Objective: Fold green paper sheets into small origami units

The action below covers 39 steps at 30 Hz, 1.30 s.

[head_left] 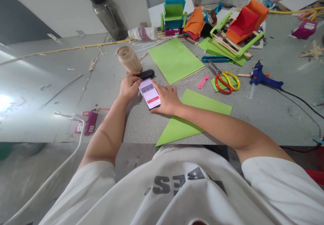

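A smartphone (150, 95) with a lit screen and a red bar on it lies tilted between my two hands, low over the table. My right hand (167, 98) wraps round its right side and lower edge. At the phone's upper left corner is my left hand (129, 86), fingers curled and thumb against the edge. A black rounded object (147, 74) sits just beyond the phone, close to my left fingertips. Under my right forearm lies a green paper sheet (194, 115). Another green sheet (176, 61), on a thin board, rests farther back.
An open jar (128, 59) stands beyond my left hand. Scissors (226, 81), a pink cutter (203, 81), a blue cutter (216, 59) and a corded glue gun (265, 77) lie rightward. Paper chairs (174, 13), a dark bottle (108, 16) and scraps line the back.
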Tool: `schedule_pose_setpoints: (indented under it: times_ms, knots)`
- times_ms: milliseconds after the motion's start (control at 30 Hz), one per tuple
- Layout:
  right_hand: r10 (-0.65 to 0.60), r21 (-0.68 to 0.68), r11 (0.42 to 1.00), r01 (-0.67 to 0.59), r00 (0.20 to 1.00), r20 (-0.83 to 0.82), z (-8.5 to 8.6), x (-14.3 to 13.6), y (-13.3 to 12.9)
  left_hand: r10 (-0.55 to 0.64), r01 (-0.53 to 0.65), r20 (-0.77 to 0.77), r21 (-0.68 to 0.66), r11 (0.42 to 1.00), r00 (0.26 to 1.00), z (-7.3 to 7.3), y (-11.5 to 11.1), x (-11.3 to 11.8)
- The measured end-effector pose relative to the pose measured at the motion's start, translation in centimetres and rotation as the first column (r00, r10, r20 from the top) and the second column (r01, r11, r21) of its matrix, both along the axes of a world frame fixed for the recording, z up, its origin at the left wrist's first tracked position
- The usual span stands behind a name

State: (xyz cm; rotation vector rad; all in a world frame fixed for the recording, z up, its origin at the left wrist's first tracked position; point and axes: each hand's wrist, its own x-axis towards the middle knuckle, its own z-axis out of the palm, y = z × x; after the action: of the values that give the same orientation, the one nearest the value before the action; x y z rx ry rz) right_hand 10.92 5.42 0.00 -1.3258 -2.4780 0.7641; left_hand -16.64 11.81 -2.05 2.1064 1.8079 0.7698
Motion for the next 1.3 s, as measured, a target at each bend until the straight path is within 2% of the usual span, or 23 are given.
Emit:
schedule_pose_setpoints:
  times_ms: [167,300,433,633,767,867,1033,1067,1133,1167,1200,1233,1300]
  knots:
    - [0.036,0.024,0.999,-0.034,0.996,-0.077,-1.2,0.0,0.2,0.09,-0.097,0.146,0.043,0.994,0.985,0.3,-1.0,0.9]
    - [0.05,0.085,0.996,-0.038,0.987,-0.152,-2.1,0.0,0.2,0.091,-0.101,0.167,0.051,0.994,0.982,0.6,-1.4,1.2]
    - [0.037,0.098,0.995,-0.022,0.988,-0.152,-2.3,-0.1,0.1,0.091,-0.106,0.273,0.043,0.993,0.958,0.1,-0.8,1.5]
    - [-0.013,0.099,0.995,0.027,0.991,-0.136,-2.4,-0.3,-0.1,-0.007,-0.002,0.397,0.022,1.0,0.918,-1.9,0.3,1.1]
    - [-0.027,0.086,0.996,0.039,0.99,-0.142,-2.5,-0.3,-0.2,-0.121,0.164,0.539,-0.032,0.986,0.834,-3.0,1.0,0.0]
    - [-0.056,0.073,0.995,0.068,0.988,-0.146,-2.4,-0.3,-0.1,-0.189,0.245,0.566,-0.023,0.969,0.802,-3.4,1.2,-0.5]
    - [-0.077,0.044,0.996,0.081,0.992,-0.097,-2.4,-0.4,0.0,-0.181,0.291,0.634,-0.073,0.954,0.752,-3.4,1.5,-0.5]
    - [-0.078,0.04,0.996,0.082,0.993,-0.092,-2.4,-0.4,0.1,-0.156,0.28,0.643,-0.095,0.955,0.75,-3.2,1.7,-0.4]
    - [-0.074,0.047,0.996,0.079,0.992,-0.098,-2.6,-0.4,0.2,-0.074,0.152,0.603,-0.08,0.985,0.794,-2.4,1.7,0.0]
    - [-0.07,0.058,0.995,0.076,0.992,-0.107,-2.7,-0.3,0.2,-0.017,0.029,0.553,-0.013,0.999,0.833,-1.7,1.5,0.4]
    - [-0.068,0.069,0.995,0.077,0.99,-0.121,-2.8,-0.2,0.4,0.051,-0.123,0.488,0.117,0.985,0.871,-0.8,0.8,0.9]
    - [-0.072,0.074,0.994,0.083,0.987,-0.14,-3.1,-0.1,0.5,0.08,-0.193,0.474,0.194,0.962,0.877,0.2,-0.3,1.5]
    - [-0.104,0.06,0.991,0.119,0.972,-0.209,-3.8,0.1,0.9,0.058,-0.237,0.466,0.337,0.911,0.883,2.7,-4.1,3.4]
